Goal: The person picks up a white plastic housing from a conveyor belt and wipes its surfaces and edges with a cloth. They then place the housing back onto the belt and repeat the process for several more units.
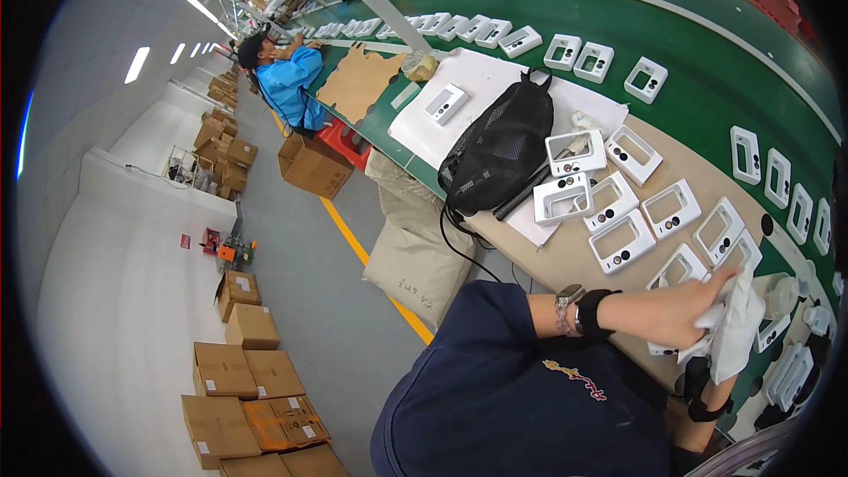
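Note:
My left hand point(682, 311) is closed, its fingers pressed against a crumpled white cloth point(740, 325) at the right. That wrist carries a watch point(570, 297) and a black band point(594, 314). From below, my right forearm point(698, 435), with a black strap point(709, 402), reaches up into the same white fabric. It hides my right hand, and whether the fabric is a loose cloth or a glove I cannot tell. Beneath and beside my hands lie white plastic frames point(678, 267), each with a rectangular opening and small dark round parts.
Several more white frames point(621, 243) lie on the beige tabletop near a black mesh bag point(499, 146). A row of them lines the green conveyor point(689, 62). A person in blue point(291, 84) sits farther left. Cardboard boxes point(221, 371) are stacked along the wall.

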Tool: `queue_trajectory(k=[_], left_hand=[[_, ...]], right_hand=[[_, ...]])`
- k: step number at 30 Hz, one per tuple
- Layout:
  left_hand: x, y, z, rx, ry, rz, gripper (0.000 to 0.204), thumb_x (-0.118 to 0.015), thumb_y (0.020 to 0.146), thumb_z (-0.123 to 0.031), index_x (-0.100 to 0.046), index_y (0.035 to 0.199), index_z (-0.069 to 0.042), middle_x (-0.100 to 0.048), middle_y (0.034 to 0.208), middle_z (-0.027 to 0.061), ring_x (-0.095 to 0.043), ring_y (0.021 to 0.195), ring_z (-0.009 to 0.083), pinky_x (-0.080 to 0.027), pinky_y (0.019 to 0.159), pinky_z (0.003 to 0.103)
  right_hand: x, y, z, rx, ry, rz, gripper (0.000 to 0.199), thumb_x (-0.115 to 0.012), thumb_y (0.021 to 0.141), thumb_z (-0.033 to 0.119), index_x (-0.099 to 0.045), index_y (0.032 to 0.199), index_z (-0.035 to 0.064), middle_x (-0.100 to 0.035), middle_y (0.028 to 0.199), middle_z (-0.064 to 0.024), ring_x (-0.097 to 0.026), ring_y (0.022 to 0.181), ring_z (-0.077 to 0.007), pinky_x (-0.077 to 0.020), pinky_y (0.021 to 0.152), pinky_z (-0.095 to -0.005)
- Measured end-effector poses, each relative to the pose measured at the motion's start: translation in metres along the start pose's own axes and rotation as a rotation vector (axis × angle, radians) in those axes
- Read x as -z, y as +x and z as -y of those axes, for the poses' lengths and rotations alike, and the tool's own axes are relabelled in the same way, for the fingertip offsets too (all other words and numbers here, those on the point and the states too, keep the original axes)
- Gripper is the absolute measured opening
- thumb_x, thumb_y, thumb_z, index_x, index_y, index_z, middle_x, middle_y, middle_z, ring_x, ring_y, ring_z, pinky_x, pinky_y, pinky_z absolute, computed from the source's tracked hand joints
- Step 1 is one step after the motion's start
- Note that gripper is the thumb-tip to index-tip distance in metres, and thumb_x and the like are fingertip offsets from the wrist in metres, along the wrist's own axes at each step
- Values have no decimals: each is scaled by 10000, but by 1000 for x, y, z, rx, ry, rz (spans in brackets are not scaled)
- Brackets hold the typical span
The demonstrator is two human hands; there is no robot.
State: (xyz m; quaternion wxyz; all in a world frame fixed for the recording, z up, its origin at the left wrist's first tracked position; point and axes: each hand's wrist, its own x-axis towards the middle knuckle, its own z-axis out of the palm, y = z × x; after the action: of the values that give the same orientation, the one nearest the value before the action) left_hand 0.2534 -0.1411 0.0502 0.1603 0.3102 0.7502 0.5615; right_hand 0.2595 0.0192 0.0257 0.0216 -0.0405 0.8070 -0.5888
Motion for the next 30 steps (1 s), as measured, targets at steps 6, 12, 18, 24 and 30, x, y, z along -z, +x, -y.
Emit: queue_trajectory(k=[6, 12, 18, 24, 30], left_hand=[[-17, 32, 48, -403, -475, -332, 597, -416, 641, 51, -243, 1197, -83, -520, 895, 138, -478, 466, 194, -377, 413, 307], [-17, 43, 17, -88, -1249, -601, 474, -355, 662, 75, -318, 1089, -127, -467, 800, 48, -358, 486, 56, -284, 404, 178], [-56, 51, 5, -126, -1061, -865, 371, -401, 733, 24, -296, 1071, -89, -454, 800, 46, -405, 502, 103, -340, 448, 208], [-37, 40, 30, -339, -275, -746, 377, -416, 750, -7, -263, 1088, -71, -454, 781, 91, -473, 631, 199, -397, 609, 307], [-14, 12, 19, 120, -113, -106, 503, -364, 689, 45, -231, 1161, -69, -492, 810, 273, -464, 792, 478, -380, 685, 459]], right_hand=[[5, -4, -11, -60, 186, -12, 197, -456, 836, 184, -523, 852, -1, -549, 728, -23, -496, 627, -110, -382, 529, -243], [-62, 0, 54, 40, 135, -115, 229, -462, 839, 201, -508, 914, -10, -553, 775, -35, -511, 664, -121, -401, 558, -239], [-37, 4, 9, 138, 48, -231, 274, -469, 841, 219, -493, 977, -18, -558, 822, -47, -527, 702, -131, -420, 586, -236], [-24, -48, -36, 207, -56, -342, 328, -475, 844, 236, -479, 1040, -26, -563, 869, -59, -542, 739, -142, -439, 614, -233], [-11, -16, -40, 62, 368, -383, 549, -513, 805, 141, -269, 1272, -15, -512, 1056, -102, -515, 926, -171, -423, 814, -288]])
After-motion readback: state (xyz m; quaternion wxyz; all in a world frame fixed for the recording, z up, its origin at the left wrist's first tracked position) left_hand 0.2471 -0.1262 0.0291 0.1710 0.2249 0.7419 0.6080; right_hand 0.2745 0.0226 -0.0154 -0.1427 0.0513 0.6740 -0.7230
